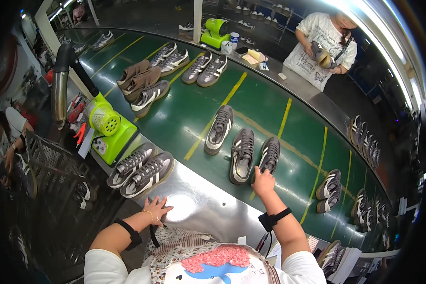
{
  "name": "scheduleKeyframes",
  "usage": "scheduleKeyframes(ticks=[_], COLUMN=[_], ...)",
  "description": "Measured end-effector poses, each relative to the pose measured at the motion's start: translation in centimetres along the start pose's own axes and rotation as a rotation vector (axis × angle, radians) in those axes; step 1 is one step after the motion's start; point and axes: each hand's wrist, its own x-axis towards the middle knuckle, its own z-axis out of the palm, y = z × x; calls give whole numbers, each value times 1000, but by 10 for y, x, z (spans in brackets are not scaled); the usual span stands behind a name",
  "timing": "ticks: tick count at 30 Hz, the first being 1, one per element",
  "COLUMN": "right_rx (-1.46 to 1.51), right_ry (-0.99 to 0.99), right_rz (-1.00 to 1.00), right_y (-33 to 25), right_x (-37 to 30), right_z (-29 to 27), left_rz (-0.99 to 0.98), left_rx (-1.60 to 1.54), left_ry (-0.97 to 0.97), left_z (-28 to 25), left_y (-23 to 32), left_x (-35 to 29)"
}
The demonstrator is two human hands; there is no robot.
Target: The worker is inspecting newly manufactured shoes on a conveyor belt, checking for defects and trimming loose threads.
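Observation:
My left hand (pixel 157 209) rests on the steel ledge with fingers spread and nothing in it. Just beyond it stands a pair of grey sneakers with white stripes (pixel 148 174). My right hand (pixel 264 181) reaches over the green conveyor belt, its fingers closed at the heel of a grey sneaker (pixel 270 154); the exact grip is partly hidden. Beside that shoe, on its left, stands another grey sneaker (pixel 243 156), toe pointing away. A third sneaker (pixel 219 130) stands a little farther left on the belt.
A lime-green blower machine (pixel 110 128) with a metal nozzle stands at left. Farther up the belt are brown shoes (pixel 138 75) and grey pairs (pixel 205 68); more sneakers (pixel 329 190) lie right. Across the belt, a person (pixel 319 47) holds a shoe near another green machine (pixel 215 34).

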Motion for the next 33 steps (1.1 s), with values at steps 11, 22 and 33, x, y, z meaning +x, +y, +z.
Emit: scheduleKeyframes(ticks=[11,22,33], right_rx=[14,287,658], right_ry=[-33,-183,60], right_rz=[-202,-441,-223], right_y=[-15,-87,-73], right_x=[0,-146,-230], right_z=[27,11,54], left_rz=[-33,0,259], left_rx=[-88,-380,-656], left_ry=[66,227,791], left_z=[9,7,-6], left_y=[4,-9,73], left_x=[4,23,15])
